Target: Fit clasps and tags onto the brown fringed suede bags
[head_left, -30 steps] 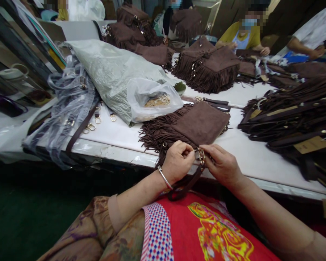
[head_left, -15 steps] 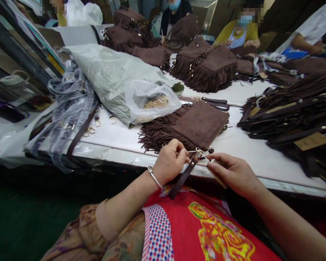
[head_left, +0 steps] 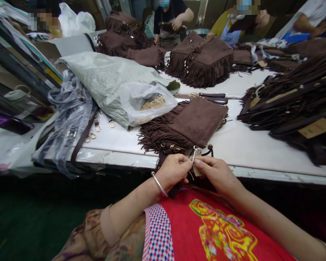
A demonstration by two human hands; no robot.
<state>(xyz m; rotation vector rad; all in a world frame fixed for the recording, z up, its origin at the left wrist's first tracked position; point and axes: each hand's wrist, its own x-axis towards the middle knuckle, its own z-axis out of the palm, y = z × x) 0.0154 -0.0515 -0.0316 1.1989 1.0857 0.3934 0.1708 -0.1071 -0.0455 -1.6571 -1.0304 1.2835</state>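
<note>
A brown fringed bag lies flat on the table, its fringe spread to the left. At its near corner a gold ring has a white string looped through it. My left hand, with a bracelet on the wrist, is closed in a pinch on the string. My right hand meets it fingertip to fingertip, pinching the string close to a tan hang tag. The fingers partly hide the tag, and the dark strap below is mostly covered by my left hand.
A clear bag of strung tags rests against a large grey plastic bag. Plastic-wrapped straps hang over the table edge at left. Stacked fringed bags fill the right side. Co-workers handle bags across the table.
My hands have come together and lower, and the string that was stretched between them now hangs from the ring. Co-workers across the table have shifted their hands and bags.
</note>
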